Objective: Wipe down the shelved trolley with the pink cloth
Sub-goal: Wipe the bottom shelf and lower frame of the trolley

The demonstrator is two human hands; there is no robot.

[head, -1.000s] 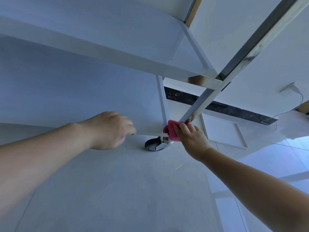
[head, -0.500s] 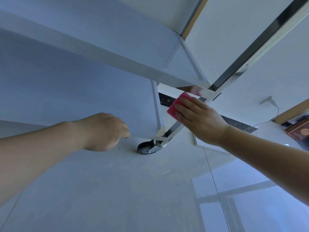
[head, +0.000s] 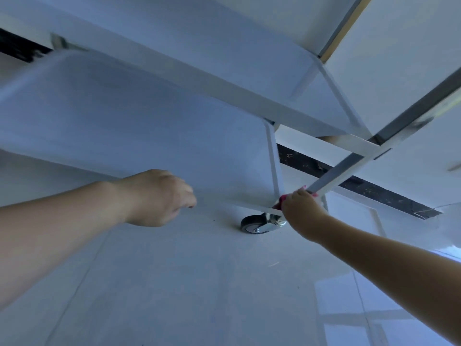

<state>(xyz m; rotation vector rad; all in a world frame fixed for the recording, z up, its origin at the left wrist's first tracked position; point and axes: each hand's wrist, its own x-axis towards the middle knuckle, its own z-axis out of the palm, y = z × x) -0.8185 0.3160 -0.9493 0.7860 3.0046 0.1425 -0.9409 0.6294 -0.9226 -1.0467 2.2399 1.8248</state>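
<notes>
So the right hand is down at the bottom of the trolley's shiny metal leg, fingers curled around the leg with the pink cloth bunched inside the grip. You only see a bit of pink poking out on the hand's left side and at the fingertips. Wrapping the cloth round the leg like that makes sense, since it gets several faces of the bar in one go instead of dabbing each side. It's sitting right where the leg meets the corner of the bottom shelf, just above the caster wheel on the tiled floor. The left hand is loosely curled at the front edge of that bottom shelf, probably steadying the trolley so it doesn't roll off, though I can't tell if it's properly gripping the lip or just resting against it. The middle shelf hangs overhead.
</notes>
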